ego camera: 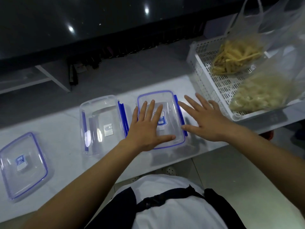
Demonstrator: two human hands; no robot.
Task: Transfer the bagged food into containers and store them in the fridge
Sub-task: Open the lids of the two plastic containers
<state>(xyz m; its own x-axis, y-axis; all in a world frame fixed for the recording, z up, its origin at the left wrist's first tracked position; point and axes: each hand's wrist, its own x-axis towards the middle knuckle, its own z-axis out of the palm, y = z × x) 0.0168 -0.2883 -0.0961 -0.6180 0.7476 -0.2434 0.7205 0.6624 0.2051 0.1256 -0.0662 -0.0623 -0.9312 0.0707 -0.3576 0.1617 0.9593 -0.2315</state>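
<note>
**Bare forearms, white top, dark strap**

Two bare forearms, no sleeves in view, no watch or rings showing. Left hand (149,126) and right hand (208,119) uncovered, nails short. Below, a white garment (173,212) over the torso, crossed by a black strap (166,198) with a dark panel on either side.

Kitchen-like food-prep spot: white counter (66,139), clear lidded containers (102,123), white basket (219,86) of bagged food (237,58).
</note>
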